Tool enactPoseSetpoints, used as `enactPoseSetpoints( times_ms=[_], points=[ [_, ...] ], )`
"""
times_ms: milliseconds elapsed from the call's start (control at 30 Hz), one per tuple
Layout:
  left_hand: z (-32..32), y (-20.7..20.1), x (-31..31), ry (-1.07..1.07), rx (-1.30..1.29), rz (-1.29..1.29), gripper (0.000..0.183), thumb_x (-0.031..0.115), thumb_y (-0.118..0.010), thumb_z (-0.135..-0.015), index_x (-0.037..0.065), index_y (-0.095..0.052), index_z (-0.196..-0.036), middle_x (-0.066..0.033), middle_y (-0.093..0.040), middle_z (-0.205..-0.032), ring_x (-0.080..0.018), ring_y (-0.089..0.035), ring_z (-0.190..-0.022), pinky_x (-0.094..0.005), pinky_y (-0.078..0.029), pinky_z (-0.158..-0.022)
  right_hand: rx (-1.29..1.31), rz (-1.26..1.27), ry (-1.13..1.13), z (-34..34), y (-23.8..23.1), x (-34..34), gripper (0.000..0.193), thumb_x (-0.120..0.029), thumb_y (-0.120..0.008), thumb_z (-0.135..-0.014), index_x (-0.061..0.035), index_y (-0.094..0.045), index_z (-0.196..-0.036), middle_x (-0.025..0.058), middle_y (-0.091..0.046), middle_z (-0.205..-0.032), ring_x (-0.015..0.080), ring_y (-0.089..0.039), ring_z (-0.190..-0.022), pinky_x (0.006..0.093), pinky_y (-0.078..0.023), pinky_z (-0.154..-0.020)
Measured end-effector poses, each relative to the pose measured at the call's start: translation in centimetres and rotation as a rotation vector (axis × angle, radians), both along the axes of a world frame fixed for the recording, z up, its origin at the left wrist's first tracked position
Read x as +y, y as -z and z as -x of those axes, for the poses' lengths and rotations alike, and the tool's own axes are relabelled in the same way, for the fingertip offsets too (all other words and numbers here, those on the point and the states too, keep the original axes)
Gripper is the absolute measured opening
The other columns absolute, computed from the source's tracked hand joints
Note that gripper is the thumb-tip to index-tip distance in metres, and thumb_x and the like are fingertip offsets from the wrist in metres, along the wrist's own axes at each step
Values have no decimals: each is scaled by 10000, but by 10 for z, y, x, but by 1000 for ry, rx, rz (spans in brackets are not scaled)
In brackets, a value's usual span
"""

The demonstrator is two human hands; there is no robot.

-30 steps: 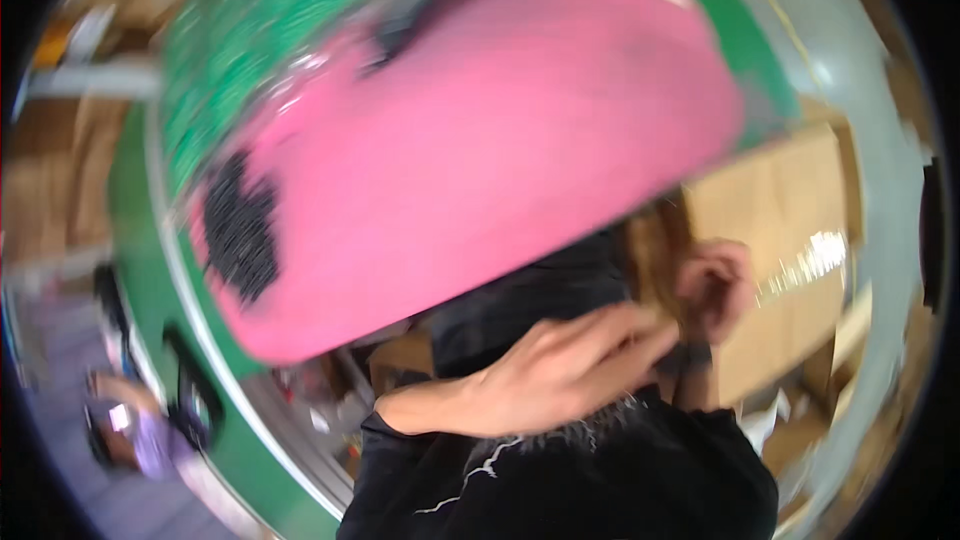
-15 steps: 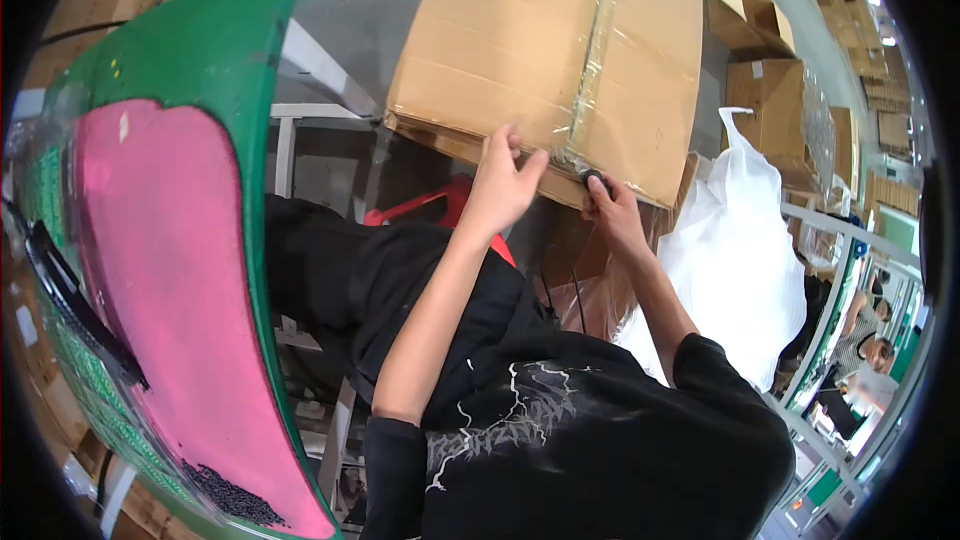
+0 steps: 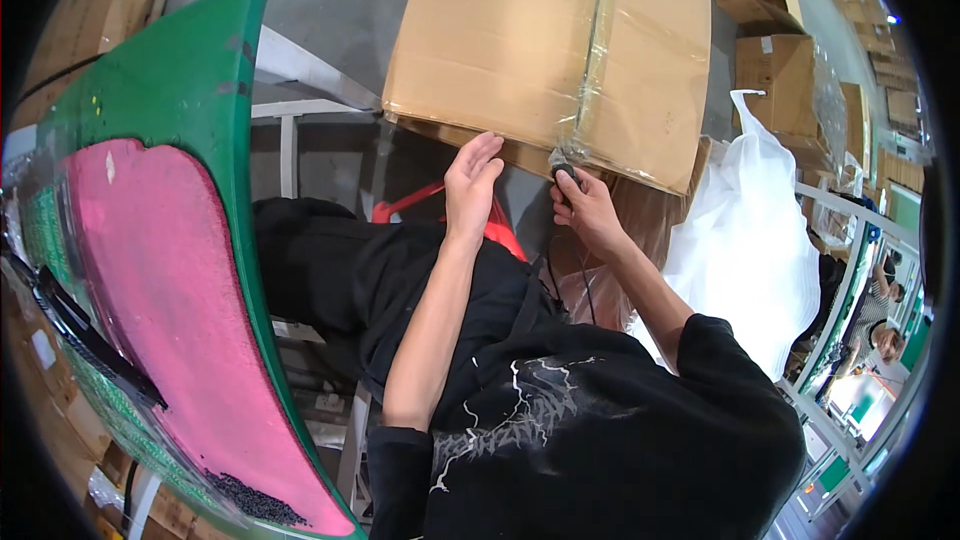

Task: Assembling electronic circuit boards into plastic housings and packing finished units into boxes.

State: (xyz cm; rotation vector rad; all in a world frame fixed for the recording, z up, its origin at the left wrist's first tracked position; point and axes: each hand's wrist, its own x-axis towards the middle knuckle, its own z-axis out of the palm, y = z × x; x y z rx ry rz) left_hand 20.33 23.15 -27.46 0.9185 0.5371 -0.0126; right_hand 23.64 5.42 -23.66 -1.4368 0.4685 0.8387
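Observation:
A large cardboard box lies ahead of me, with clear tape running down its top to the near edge. In my right hand is a small dark-handled tool. Its greyish tip meets the taped seam at the box's near edge; the exact kind of tool is too small to make out. My left hand is at the same edge, further left, fingers extended and holding nothing visible. Whether its fingertips touch the cardboard I cannot tell.
To my left stands a green table with a pink pad, black pellets and a black curved strip. White foam sheeting is heaped at right, near more cartons. Something red sits below the box. People are far right.
My right hand has shifted left with the tool, whose tip now shows at the tape. My left hand has drawn left and away from the seam, its fingers straighter.

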Motion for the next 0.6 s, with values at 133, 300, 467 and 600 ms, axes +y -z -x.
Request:
enactPoseSetpoints(
  times_ms=[133,300,467,600],
  points=[
    [2,-6,1,100,-54,-27,513,21,-533,-861,-64,-420,-1354,-187,-492,-1351,-250,-446,-1279,-338,-334,-1062,104,-59,68,-4,-5,5,202,-276,-517,-979,-78,-508,-937,-22,-454,-706,53,-364,-534,212,-340,-494],
    [2,2,-2,151,-88,12,558,57,-558,-862,-47,-389,-1384,-185,-467,-1375,-249,-412,-1306,-340,-326,-1064,156,-112,122,-6,1,3,211,-280,-523,-976,-69,-527,-978,-31,-433,-685,51,-335,-528,206,-316,-484],
    [2,3,-5,233,-92,54,543,106,-551,-891,-35,-388,-1389,-180,-469,-1373,-234,-433,-1285,-329,-371,-1019,175,-153,132,-5,0,1,212,-281,-526,-974,-69,-530,-984,-42,-412,-655,53,-325,-526,206,-296,-476],
    [3,2,-3,248,-89,51,545,139,-550,-902,-34,-384,-1391,-178,-471,-1371,-229,-443,-1274,-319,-390,-993,173,-151,163,-6,5,2,197,-271,-527,-974,-74,-527,-972,-46,-402,-643,51,-326,-524,205,-285,-468]
  ],
)
